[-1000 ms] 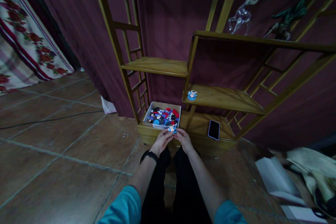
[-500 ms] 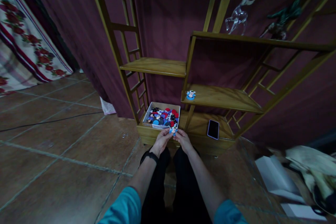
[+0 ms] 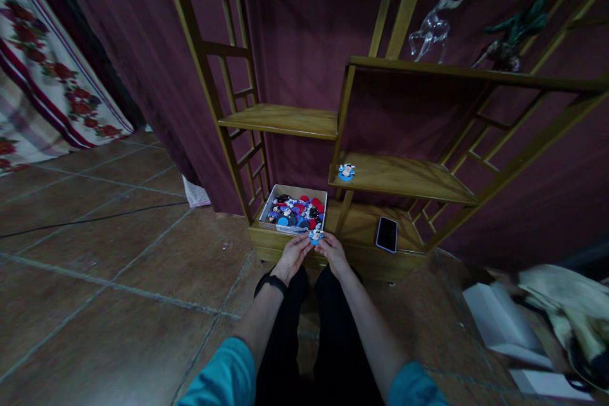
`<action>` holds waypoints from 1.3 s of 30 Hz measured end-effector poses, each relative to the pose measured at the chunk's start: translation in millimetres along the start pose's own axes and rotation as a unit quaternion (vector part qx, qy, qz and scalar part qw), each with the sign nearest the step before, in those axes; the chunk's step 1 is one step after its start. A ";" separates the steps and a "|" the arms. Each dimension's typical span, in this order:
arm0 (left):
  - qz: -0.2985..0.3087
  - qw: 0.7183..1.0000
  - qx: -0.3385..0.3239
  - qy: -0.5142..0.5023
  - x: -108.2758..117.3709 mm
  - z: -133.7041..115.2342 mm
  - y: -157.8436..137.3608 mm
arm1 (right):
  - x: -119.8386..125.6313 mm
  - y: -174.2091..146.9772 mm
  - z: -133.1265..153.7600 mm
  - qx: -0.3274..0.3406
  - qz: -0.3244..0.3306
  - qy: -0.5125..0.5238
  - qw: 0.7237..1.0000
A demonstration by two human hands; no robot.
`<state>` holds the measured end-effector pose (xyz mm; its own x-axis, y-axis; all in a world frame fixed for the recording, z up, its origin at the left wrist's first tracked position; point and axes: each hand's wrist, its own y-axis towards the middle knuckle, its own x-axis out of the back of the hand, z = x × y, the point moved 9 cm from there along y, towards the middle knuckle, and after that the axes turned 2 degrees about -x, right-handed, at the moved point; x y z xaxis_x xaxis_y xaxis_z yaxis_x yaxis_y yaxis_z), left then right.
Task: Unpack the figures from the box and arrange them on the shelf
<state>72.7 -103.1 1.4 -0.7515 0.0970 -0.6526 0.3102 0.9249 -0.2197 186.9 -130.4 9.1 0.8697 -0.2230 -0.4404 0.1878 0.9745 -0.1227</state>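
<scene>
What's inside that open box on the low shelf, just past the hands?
The open box holds a jumbled heap of small pieces, red, blue, purple, black and white, some with round discs. The heap hides the box's bottom, so whatever lies underneath can't be seen.

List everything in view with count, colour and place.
Shelving: one, brown, centre to right
Curtain: count unclear, maroon, behind shelving
Box: one, whitish, shelving's base, left
Small pieces: uncountable, mixed colours, inside box
Held figurine: one, blue, white, at box's near edge
Shelf figurine: one, blue, white, middle right board
Phone: one, black, purple-edged, right of box
Deer ornament: one, clear, upper right board
Other ornament: one, dark green, same board
Floral cloth: one, red, white, far left
Floor: one, brown tile, below
Cable: one, black, left floor
Boxy objects: two, pale, right floor
Bundle: one, cream, far right
Wristband: one, black, left arm
Sleeves: two, turquoise, bottom
Legs: two, black, bottom
Left hand, right hand: two, holding figurine
</scene>
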 end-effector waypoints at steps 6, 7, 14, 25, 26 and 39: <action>-0.012 1.000 0.012 -0.001 5.0 2.8 2.2 | -0.4 1.7 -1.7 0.000 0.015 0.000 1.000; -0.012 1.000 0.014 -0.001 5.5 3.2 2.6 | -0.5 1.7 -1.5 -0.001 0.014 -0.003 1.000; 0.008 1.000 0.022 0.002 4.5 2.2 3.5 | -3.8 -3.2 6.8 0.007 0.010 -0.032 0.999; 0.004 1.000 0.006 0.013 -0.4 -7.8 -4.0 | -2.6 -4.2 11.8 0.028 0.016 -0.040 0.999; 0.005 1.000 0.005 0.014 -0.2 -7.9 -3.6 | -3.1 -4.5 12.7 0.031 0.018 -0.040 0.999; 0.010 1.000 0.005 0.019 -0.2 -5.7 -2.6 | -0.9 -3.3 10.3 0.025 0.007 -0.035 0.999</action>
<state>68.7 -103.5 6.2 -0.7658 0.1300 -0.6298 0.3315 0.9190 -0.2134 190.2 -133.2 19.0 0.9014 -0.2097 -0.3789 0.1975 0.9777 -0.0713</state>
